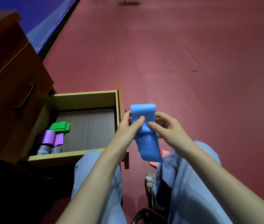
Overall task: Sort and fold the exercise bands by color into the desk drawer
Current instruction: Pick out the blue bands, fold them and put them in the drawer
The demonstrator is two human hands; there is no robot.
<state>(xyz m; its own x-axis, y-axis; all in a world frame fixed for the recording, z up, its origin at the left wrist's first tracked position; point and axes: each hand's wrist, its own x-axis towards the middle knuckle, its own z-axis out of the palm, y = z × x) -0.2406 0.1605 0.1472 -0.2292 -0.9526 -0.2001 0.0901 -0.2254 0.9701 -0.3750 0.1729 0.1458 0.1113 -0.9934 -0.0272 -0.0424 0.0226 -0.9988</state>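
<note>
A blue exercise band [146, 131], partly folded, hangs in front of me over my knees. My left hand [129, 125] pinches its left edge with thumb on the front, and my right hand [165, 126] pinches its right edge. The open desk drawer [86, 97] lies to the left. A folded green band [60, 126], rolled purple bands [50, 137] and grey bands [47, 149] sit along the drawer's left side. A pink band [164, 154] lies on the floor below the blue one, mostly hidden.
The brown desk [8, 75] with a shut upper drawer stands at the left. Red floor stretches ahead. My jeans-clad legs and one shoe [150, 185] fill the bottom. The drawer's front panel [121, 101] stands just left of my hands. A dark chair edge [144, 214] shows below.
</note>
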